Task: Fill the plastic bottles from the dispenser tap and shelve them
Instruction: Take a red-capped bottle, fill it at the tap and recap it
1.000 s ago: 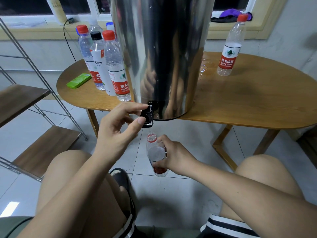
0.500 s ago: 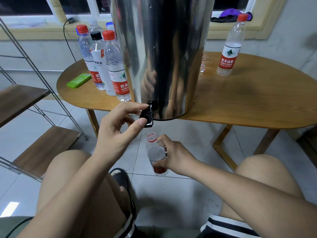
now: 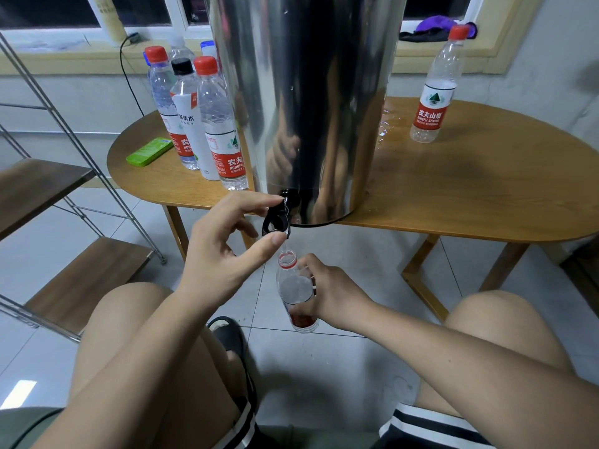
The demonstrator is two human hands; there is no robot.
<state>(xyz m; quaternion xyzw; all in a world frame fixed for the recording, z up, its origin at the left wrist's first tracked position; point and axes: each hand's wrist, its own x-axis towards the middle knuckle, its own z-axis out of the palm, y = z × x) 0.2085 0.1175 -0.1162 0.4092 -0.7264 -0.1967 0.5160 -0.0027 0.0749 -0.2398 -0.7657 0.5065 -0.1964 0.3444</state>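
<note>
Open plastic bottle (image 3: pixel 296 293) held upright, mouth directly under the black tap (image 3: pixel 277 222), off the table's near edge and above the tiled floor. Right hand (image 3: pixel 330 293) wraps around the bottle's middle, fingers curled on it. Left hand (image 3: pixel 223 251) pinches the tap lever, index finger on top and thumb underneath, the other fingers loosely curled. The tap sticks out from the base of the steel dispenser (image 3: pixel 308 108), which stands at the near edge of the wooden table (image 3: pixel 470 196). Capped bottles (image 3: pixel 217 124) are clustered at the table's left end, just beside the dispenser. A green case (image 3: pixel 149 151) lies by the left edge. A lone bottle (image 3: pixel 434 92) stands toward the far right edge. There is a puddle (image 3: pixel 387 124) next to the dispenser. A shelf rack (image 3: pixel 42 186) stands left of the table.
</note>
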